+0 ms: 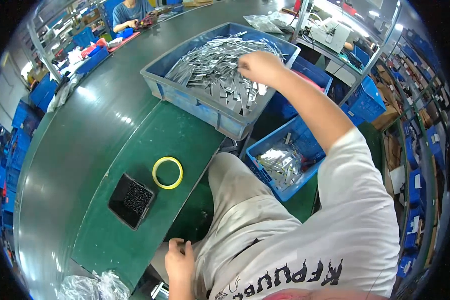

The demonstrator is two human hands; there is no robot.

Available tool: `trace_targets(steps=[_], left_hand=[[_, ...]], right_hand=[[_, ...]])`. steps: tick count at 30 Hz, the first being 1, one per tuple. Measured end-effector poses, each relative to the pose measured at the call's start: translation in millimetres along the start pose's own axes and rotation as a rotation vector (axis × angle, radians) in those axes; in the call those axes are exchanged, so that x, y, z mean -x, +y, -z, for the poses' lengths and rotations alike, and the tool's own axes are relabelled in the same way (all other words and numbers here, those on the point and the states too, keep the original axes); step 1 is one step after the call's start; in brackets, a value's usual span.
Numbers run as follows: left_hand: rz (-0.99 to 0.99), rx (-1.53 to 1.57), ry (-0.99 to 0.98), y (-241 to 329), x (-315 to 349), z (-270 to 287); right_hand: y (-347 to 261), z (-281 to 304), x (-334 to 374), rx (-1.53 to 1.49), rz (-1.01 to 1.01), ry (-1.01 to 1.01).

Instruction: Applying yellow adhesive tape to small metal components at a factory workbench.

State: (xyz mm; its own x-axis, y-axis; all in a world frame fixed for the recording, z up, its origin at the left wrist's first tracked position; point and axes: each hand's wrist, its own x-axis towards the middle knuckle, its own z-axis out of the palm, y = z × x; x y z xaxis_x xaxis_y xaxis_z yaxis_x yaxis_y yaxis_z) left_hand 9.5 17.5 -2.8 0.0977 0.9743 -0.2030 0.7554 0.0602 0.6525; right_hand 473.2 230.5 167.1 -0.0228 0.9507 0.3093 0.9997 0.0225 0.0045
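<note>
My right hand (pixel 260 67) reaches over a large blue bin (pixel 205 104) heaped with thin, flat, silvery metal strips (pixel 210 65). Its fingers are pinched together at the top of the pile, on a metal strip partly hidden by the fingertips. Low in front of me, beside my lap and the green table's edge, is my left hand (pixel 180 261). The fingers there are curled with the thumb close to them; whatever lies between is too small to make out. Nearest to it on the table are a black tray (pixel 120 204) of small black parts and a roll of yellow tape (pixel 178 181).
A smaller blue crate (pixel 285 191) with loose strips stands low at my right, below the large bin. The curved green table (pixel 130 255) runs along my left, with clear plastic bags (pixel 95 287) at its near end. Another person (pixel 130 15) works at the far left.
</note>
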Motion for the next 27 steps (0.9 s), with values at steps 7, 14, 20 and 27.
trace_targets(steps=[7, 14, 20, 27], left_hand=[[-0.004, -0.192, 0.019, -14, -5, -7], [0.017, -0.236, -0.141, -10, -10, -4], [-0.036, -0.154, -0.136, -15, -14, -8], [-0.120, -0.127, -0.078, -5, -4, 0]], right_hand=[[47, -104, -75, 0.336, -0.249, -0.186], [41, -106, -89, 0.299, -0.265, -0.102], [47, -99, -89, 0.134, -0.274, 0.136], [62, -92, -81, -0.404, -0.299, 0.732]])
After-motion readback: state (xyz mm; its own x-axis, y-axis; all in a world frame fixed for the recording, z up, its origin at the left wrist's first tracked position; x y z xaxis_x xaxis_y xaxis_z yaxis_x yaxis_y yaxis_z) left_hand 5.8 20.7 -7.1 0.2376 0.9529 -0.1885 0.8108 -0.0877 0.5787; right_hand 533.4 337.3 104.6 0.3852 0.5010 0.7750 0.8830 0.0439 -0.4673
